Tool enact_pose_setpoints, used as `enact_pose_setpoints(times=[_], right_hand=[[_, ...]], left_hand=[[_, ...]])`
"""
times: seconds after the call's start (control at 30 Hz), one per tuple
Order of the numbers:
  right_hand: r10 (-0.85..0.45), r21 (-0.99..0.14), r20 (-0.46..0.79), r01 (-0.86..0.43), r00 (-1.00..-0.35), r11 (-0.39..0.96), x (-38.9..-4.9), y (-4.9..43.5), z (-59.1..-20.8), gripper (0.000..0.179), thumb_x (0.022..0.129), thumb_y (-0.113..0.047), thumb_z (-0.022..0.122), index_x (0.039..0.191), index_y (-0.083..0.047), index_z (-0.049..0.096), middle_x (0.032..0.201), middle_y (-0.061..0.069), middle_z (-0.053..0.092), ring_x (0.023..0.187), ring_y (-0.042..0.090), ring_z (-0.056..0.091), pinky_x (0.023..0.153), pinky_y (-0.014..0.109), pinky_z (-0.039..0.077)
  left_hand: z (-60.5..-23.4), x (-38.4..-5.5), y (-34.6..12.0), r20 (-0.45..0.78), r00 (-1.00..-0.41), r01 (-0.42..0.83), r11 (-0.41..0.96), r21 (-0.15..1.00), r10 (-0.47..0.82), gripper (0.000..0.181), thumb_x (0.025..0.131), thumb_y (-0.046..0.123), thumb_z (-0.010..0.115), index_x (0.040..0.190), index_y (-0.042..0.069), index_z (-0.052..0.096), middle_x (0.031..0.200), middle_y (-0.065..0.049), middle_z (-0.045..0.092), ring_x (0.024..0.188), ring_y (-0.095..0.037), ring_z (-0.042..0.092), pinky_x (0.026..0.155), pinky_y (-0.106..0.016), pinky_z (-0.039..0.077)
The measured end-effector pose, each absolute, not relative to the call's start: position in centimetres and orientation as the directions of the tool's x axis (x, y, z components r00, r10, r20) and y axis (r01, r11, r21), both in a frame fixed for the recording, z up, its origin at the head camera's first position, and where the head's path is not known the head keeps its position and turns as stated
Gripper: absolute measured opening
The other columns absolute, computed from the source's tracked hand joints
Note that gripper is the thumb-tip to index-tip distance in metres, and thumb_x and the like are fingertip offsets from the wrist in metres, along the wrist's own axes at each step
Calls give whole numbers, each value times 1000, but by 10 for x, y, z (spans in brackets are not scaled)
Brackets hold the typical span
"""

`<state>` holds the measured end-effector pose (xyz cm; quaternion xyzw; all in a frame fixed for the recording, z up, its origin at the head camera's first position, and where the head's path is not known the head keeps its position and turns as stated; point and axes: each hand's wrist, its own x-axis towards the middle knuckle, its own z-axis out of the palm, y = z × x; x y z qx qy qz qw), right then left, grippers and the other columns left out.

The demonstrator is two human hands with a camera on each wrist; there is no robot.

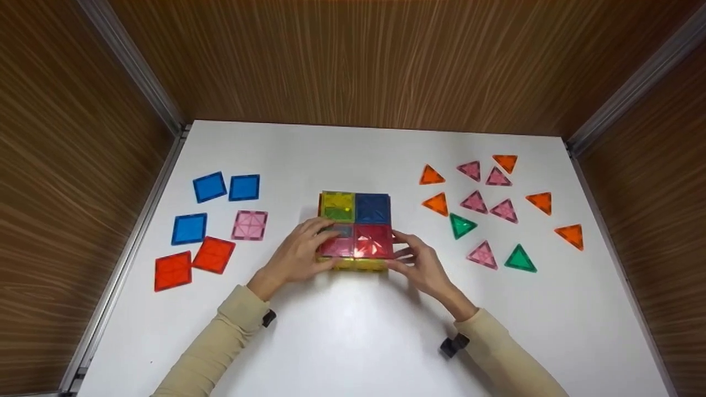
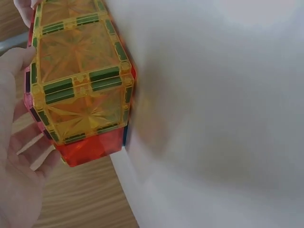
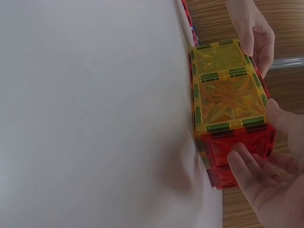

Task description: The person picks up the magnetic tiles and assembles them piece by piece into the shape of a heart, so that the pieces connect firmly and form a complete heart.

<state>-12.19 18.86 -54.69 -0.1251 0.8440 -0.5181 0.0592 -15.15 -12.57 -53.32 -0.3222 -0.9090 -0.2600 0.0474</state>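
Note:
A box of see-through magnetic tiles (image 1: 373, 208) stands mid-table, its top made of yellow, blue, pink and red squares. My left hand (image 1: 300, 247) holds its left side, fingers lying over the top's left part and thumb by the front corner. From the right, my right hand (image 1: 422, 264) holds the box with the thumb at the front right corner. In the right wrist view, that hand's fingers (image 3: 244, 178) touch the red side wall (image 3: 221, 149). Yellow tiles form the front wall (image 2: 78, 52) in the left wrist view. The box's inside is hard to make out.
Blue squares (image 1: 209, 187), a pink square (image 1: 250, 225) and two red squares (image 1: 214, 255) lie flat at the left. Several triangles spread over the right: orange (image 1: 432, 175), pink (image 1: 483, 255) and green (image 1: 520, 259). Wood-grain panels (image 1: 353, 66) enclose the white table (image 1: 353, 342).

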Motion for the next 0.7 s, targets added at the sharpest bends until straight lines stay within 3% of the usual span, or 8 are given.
enact_pose_setpoints(times=[0.7], right_hand=[[-303,-870,70,-207,-950,448,-201,111,-547,74,93,-24,82,156,-3,49,140,20,66,102,32,77,93,45,63]], left_hand=[[-530,-216,-189,188,-874,480,736,478,448,63,93,44,79,144,11,63,162,-12,50,153,-37,43,125,-59,38]])
